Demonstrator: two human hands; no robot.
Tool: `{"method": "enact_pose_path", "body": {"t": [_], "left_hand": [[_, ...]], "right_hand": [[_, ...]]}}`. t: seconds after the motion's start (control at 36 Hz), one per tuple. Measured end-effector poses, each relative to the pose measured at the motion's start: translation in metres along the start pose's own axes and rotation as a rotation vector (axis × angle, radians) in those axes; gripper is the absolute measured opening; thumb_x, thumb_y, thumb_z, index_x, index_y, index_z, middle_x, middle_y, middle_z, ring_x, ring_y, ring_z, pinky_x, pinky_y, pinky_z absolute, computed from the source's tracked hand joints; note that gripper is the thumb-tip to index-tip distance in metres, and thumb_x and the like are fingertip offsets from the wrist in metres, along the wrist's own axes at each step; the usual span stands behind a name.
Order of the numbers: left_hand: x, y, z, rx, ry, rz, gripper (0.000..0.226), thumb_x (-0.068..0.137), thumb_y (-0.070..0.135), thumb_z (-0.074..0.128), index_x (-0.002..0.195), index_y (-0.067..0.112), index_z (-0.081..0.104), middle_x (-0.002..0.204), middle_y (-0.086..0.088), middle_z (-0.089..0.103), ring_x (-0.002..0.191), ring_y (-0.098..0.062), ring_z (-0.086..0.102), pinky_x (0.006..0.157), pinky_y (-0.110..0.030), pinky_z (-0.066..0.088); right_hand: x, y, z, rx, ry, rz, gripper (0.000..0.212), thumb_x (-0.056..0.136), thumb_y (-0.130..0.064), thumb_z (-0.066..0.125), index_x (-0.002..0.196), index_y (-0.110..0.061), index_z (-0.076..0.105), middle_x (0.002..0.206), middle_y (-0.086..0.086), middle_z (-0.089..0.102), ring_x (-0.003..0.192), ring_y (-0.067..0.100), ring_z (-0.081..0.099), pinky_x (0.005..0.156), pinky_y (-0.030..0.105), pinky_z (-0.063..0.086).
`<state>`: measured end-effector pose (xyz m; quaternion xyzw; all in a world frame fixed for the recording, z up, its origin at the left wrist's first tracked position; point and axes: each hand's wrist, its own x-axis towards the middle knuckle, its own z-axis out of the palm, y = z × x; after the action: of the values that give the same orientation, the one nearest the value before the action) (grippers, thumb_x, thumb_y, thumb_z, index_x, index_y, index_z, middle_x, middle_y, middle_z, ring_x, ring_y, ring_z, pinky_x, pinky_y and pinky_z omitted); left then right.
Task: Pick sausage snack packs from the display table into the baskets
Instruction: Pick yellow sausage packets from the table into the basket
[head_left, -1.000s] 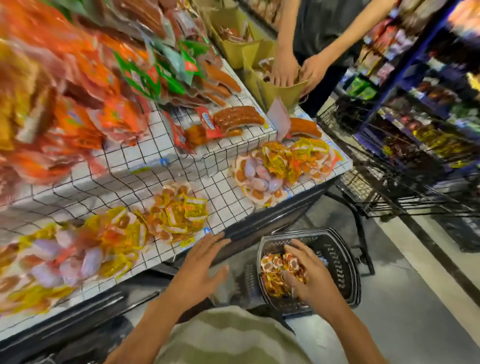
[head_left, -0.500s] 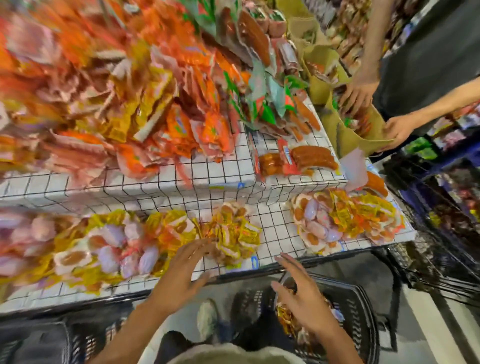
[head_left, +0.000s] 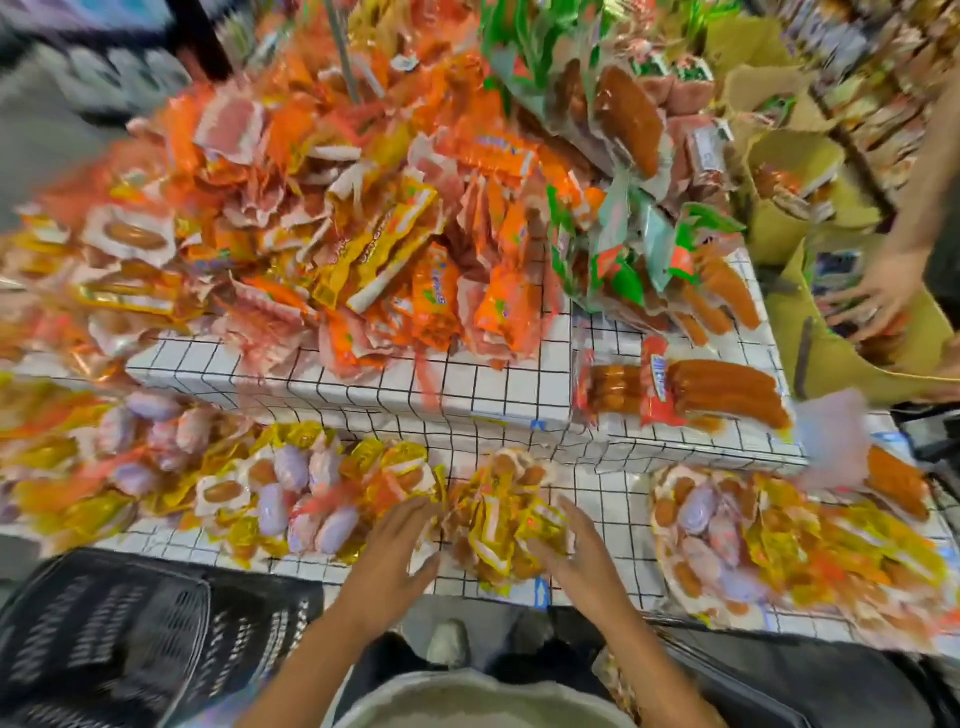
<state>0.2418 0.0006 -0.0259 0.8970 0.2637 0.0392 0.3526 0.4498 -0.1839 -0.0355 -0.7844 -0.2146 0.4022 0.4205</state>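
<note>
A small heap of yellow-and-orange sausage snack packs (head_left: 501, 512) lies on the lower tier of the white grid-patterned display table (head_left: 618, 509), near its front edge. My left hand (head_left: 395, 551) touches the heap's left side with fingers spread and fairly straight. My right hand (head_left: 576, 556) presses against its right side, fingers extended over the packs. A black basket (head_left: 104, 639) stands low at the left. Another dark basket (head_left: 810, 680) shows at the lower right, mostly behind my right forearm.
More snack heaps lie left (head_left: 291, 488) and right (head_left: 779, 545) on the lower tier. The upper tier holds a tall pile of orange packs (head_left: 363, 234) and long sausages (head_left: 722, 389). Another person's hand (head_left: 883, 296) reaches into cardboard boxes (head_left: 852, 332) at the right.
The view swung up from the right basket to the table. My right hand left that basket, and both hands moved forward to close in on either side of the small heap.
</note>
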Motion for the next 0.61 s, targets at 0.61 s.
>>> {"method": "enact_pose_path", "body": {"t": [0.61], "left_hand": [[-0.038,0.003,0.02,-0.658,0.495,-1.031,0.052,0.09,0.013,0.076,0.134,0.009,0.049,0.128,-0.007,0.054,0.109,-0.025,0.057,0.09,-0.034,0.044]], "right_hand": [[0.066,-0.038,0.045,0.369,0.178,0.45,0.076,0.054,-0.05,0.097,0.108,-0.005,0.07,0.104,0.007,0.071,0.102,0.023,0.066,0.101,0.046,0.052]]}}
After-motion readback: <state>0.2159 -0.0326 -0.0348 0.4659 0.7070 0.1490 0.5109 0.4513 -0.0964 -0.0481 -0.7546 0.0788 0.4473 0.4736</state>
